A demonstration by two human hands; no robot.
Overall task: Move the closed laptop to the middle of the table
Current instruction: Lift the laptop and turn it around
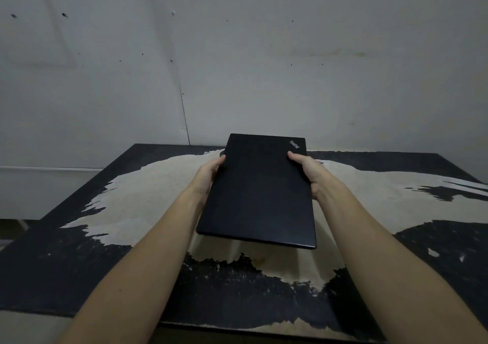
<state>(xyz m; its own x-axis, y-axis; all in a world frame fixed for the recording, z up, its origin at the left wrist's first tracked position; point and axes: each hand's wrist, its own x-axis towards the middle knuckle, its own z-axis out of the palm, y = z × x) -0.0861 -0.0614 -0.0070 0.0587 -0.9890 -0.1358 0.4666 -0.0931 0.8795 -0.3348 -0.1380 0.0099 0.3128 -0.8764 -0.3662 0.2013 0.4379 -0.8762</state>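
Here we see, from the head camera, 2 bare forearms reaching forward over a table (pixel 66 259) whose black top coat has worn away across its middle, leaving a broad pale patch. At the far left the black surface survives along the table's edge and near corner; behind it stands a plain grey wall (pixel 237 53) marked by small dark holes and 1 thin vertical crack.

Moving rightward, we meet the left hand (pixel 208 174), which grips the left long edge of the closed laptop (pixel 258 193). Its thumb lies on the lid near the far left corner; the remaining fingers go under the case, where we cannot see them.

At the centre, the closed laptop is a flat black slab held with 1 short end toward us and the other toward the wall. Its near edge is raised clear of the table, with pale surface and a shadow visible beneath it; we cannot tell whether the far end touches the table. It sits above the worn pale patch, roughly at the table's middle. A small logo (pixel 294 144) is printed at the far right corner of the lid.

Further right, the right hand (pixel 310 173) clamps the opposite long edge, its thumb pressed on the lid just beside the logo, its other fingers hidden below.
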